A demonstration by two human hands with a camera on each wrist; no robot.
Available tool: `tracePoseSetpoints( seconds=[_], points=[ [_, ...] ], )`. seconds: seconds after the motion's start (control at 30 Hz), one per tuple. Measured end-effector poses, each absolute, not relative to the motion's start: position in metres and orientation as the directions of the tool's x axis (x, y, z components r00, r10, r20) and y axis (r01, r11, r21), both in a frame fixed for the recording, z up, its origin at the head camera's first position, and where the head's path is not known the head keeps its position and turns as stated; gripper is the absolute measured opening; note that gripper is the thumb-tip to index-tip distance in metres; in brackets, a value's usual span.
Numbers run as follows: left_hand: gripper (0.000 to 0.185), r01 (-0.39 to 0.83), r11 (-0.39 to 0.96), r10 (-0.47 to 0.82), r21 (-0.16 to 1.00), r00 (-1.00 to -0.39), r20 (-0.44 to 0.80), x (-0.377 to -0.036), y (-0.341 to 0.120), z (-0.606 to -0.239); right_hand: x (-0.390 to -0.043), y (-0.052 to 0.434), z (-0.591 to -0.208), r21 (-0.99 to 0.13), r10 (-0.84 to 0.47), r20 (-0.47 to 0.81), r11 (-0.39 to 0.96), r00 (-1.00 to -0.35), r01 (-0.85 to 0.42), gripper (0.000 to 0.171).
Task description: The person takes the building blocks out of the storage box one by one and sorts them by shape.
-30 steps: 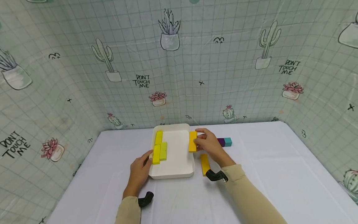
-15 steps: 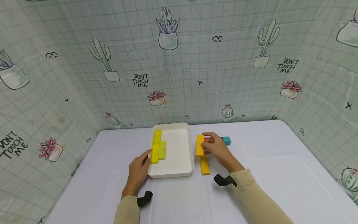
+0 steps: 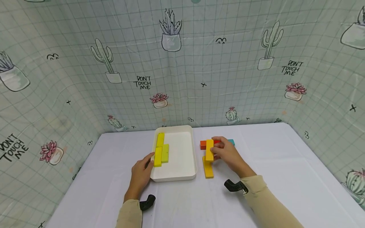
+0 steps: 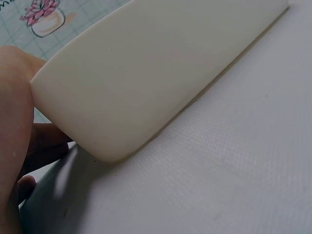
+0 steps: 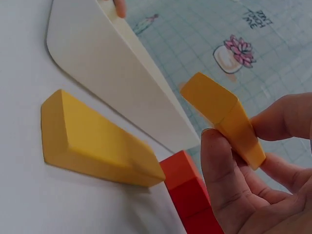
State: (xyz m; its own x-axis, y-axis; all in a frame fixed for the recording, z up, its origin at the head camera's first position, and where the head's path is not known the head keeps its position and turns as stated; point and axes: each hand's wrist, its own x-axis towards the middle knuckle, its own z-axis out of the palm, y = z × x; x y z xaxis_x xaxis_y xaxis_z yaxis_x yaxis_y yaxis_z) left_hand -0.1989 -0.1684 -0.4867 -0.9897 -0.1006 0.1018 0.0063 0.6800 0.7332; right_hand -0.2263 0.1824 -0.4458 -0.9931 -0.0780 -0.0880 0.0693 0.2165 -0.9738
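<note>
My right hand (image 3: 229, 155) pinches an orange-yellow rectangular block (image 3: 209, 150) between thumb and fingers, raised over the table to the right of the white tray (image 3: 182, 175). A second orange-yellow block (image 5: 105, 144) lies on the table below it, partly overlapped by the held one in the head view. My left hand (image 3: 141, 171) holds the tray's left side, its fingertips at the rim. Inside the tray, along the left, lie a yellow block (image 3: 160, 139), another yellow block (image 3: 157, 156) and a yellow-green block (image 3: 165, 153).
Behind the right hand is a row of blocks: an orange-red block (image 3: 203, 145), a red block (image 5: 190, 200) beside it, and a teal block (image 3: 231, 142) at the far end. The right hand hides part of this row. A patterned cloth (image 3: 182, 69) rises behind the white table (image 3: 256, 152).
My right hand has carried the orange-yellow block from the tray's right rim rightward, over the block on the table. More of the orange-red block now shows. The left hand stays on the tray.
</note>
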Motion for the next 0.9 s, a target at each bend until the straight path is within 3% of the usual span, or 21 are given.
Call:
tracePoseSetpoints(
  seconds=[0.9],
  points=[
    [0.043,0.002,0.670,-0.101,0.742,-0.990,0.095,-0.198,-0.168,-0.486,-0.212,0.208,-0.458,-0.946,-0.082,-0.164,0.297,-0.983,0.133,0.052]
  ],
)
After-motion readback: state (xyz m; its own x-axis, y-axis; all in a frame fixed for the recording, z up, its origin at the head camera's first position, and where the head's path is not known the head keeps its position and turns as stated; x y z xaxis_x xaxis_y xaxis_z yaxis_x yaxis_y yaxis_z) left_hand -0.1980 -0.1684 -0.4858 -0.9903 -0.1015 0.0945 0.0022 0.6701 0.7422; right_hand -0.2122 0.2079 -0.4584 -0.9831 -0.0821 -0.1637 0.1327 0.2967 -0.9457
